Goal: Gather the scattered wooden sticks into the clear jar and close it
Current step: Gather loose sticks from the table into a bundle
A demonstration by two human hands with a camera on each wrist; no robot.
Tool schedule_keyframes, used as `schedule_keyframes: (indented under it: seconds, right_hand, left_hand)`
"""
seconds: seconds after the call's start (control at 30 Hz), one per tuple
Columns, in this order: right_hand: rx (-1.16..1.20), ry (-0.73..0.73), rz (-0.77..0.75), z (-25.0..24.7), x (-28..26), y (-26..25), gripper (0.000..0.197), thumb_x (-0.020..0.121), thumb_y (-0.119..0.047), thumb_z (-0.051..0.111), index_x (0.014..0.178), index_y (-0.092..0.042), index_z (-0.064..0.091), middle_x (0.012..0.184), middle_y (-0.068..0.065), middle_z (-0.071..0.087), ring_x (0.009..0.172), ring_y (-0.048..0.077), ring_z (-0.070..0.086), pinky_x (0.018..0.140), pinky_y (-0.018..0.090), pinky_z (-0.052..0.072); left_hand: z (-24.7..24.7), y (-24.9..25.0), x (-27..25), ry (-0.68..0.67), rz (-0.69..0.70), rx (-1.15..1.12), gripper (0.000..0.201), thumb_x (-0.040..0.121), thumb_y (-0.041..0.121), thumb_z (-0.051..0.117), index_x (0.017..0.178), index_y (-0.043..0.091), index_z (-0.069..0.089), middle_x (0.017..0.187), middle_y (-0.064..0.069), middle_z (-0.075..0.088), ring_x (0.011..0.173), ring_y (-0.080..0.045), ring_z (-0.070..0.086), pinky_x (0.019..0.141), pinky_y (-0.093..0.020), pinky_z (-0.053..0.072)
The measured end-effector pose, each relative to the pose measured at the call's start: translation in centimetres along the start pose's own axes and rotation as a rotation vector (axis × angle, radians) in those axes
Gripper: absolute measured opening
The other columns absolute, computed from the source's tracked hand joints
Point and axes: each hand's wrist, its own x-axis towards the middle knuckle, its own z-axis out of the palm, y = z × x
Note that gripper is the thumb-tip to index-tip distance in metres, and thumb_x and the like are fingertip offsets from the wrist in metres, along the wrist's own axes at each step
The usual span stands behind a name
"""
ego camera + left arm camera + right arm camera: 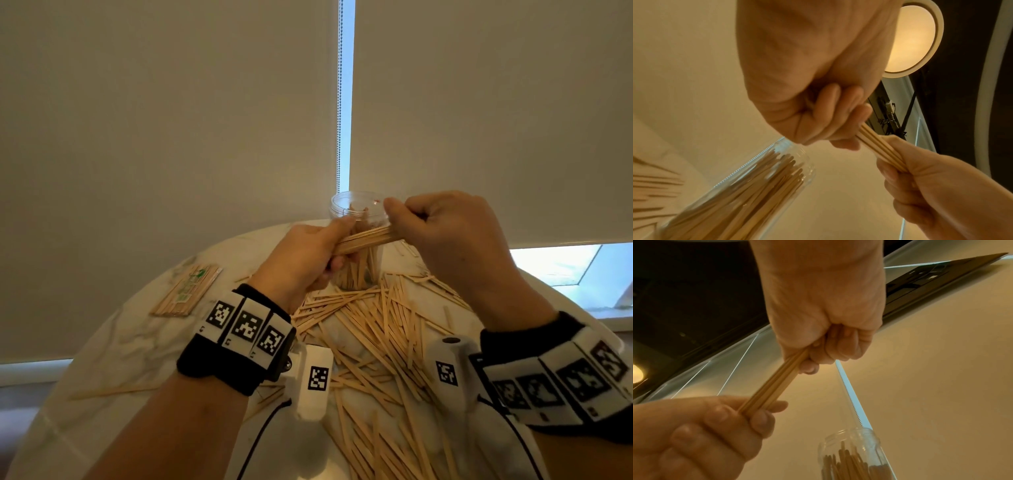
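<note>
The right hand (824, 318) hung from the top of the frame, its fingers (840, 347) curled round one end of a bundle of sticks (772, 384). The bundle ran down and to the left into the left hand (701, 431), whose thumb and fingers gripped the other end. Below and to the right stood the jar (851, 456), its mouth uncovered, with many sticks upright inside. A pale blind filled the background, a bead chain (849, 394) running along its edge.
</note>
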Motion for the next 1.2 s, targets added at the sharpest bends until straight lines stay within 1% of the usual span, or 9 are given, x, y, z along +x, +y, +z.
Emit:
schedule_keyframes:
  seconds: [0.1,0.27,0.5,0.6,0.7,0.77,0.9,1.03,1.2]
  right_hand:
    - [0.005,0.088,0.121,-1.6,0.6,1.6,0.054,0.099,-0.048,0.051,0.059,-0.016,0.066,0.046,0.005,0.052,0.044,0.015,0.044,0.051,0.029,0.036]
    - [-0.048,0.133,0.270,-3.8,3.4,3.8,0.048,0.098,-0.051,0.051,0.069,-0.018,0.071,0.051,0.003,0.052,0.047,0.017,0.044,0.050,0.029,0.033]
    - [-0.486,0.006,-0.001,0.0,11.6,3.4,0.042,0.096,-0.043,0.054,0.075,-0.012,0.071,0.060,0.005,0.056,0.058,0.024,0.055,0.055,0.029,0.039]
    - [-0.712,-0.168,-0.198,2.1,13.1,2.4,0.037,0.098,-0.039,0.054,0.075,-0.012,0.061,0.061,0.002,0.048,0.064,0.025,0.054,0.057,0.031,0.037]
    - [-0.872,-0.293,-0.362,3.7,13.6,1.9,0.032,0.099,-0.038,0.054,0.080,-0.014,0.061,0.066,0.000,0.046,0.067,0.024,0.054,0.057,0.031,0.039]
    - [-0.914,-0.387,-0.395,4.6,13.6,2.0,0.030,0.098,-0.040,0.054,0.079,-0.018,0.056,0.066,-0.002,0.042,0.068,0.022,0.053,0.059,0.032,0.041]
    - [-0.815,-0.496,-0.281,6.5,13.6,3.0,0.029,0.096,-0.040,0.057,0.081,-0.016,0.059,0.066,-0.004,0.043,0.072,0.021,0.051,0.064,0.032,0.041]
    - [-0.644,-0.461,-0.037,7.9,14.8,4.5,0.038,0.093,-0.033,0.060,0.061,-0.017,0.048,0.063,-0.001,0.052,0.061,0.017,0.053,0.062,0.031,0.046]
    - [-0.578,-0.585,-0.010,7.9,14.6,4.4,0.031,0.092,-0.036,0.064,0.081,-0.008,0.070,0.072,-0.002,0.059,0.077,0.019,0.063,0.072,0.034,0.052]
  left_hand:
    - [-0.7,-0.6,0.6,0.067,-0.059,-0.054,0.056,0.098,0.059,0.048,0.096,0.010,0.074,0.060,0.001,0.058,0.047,-0.010,0.046,0.046,-0.021,0.038]
    - [-1.4,-2.8,2.7,0.222,-0.020,0.090,0.044,0.087,0.050,0.072,0.118,0.022,0.062,0.108,-0.001,0.067,0.091,-0.012,0.064,0.075,-0.030,0.057]
    - [0.7,-2.5,7.9,0.125,-0.031,0.235,0.130,0.064,0.050,0.090,0.160,0.021,0.007,0.158,-0.007,0.036,0.142,-0.027,0.039,0.116,-0.044,0.034]
    - [2.0,-2.6,9.7,0.113,0.002,0.251,0.158,0.043,0.067,0.092,0.159,0.024,-0.006,0.159,-0.005,0.036,0.142,-0.024,0.040,0.118,-0.044,0.034]
    - [2.3,-3.6,10.5,0.129,0.068,0.153,0.118,0.060,0.034,0.097,0.149,0.017,0.020,0.127,0.006,0.058,0.119,-0.015,0.059,0.094,-0.021,0.050]
    - [2.3,-4.1,10.6,0.139,0.110,0.114,0.098,0.063,0.022,0.096,0.137,0.018,0.032,0.116,0.008,0.062,0.111,-0.013,0.064,0.086,-0.021,0.053]
    - [2.0,-4.6,10.8,0.118,0.107,0.145,0.101,0.061,0.032,0.096,0.139,0.020,0.032,0.125,0.003,0.061,0.111,-0.015,0.063,0.097,-0.035,0.055]
    - [1.9,-4.7,11.0,0.134,0.117,0.187,0.100,0.065,0.031,0.094,0.141,0.019,0.030,0.126,0.002,0.058,0.110,-0.015,0.061,0.092,-0.029,0.055]
    - [1.9,-5.1,11.2,0.132,0.109,0.185,0.102,0.064,0.032,0.094,0.142,0.019,0.030,0.127,0.002,0.057,0.113,-0.017,0.061,0.095,-0.033,0.055]
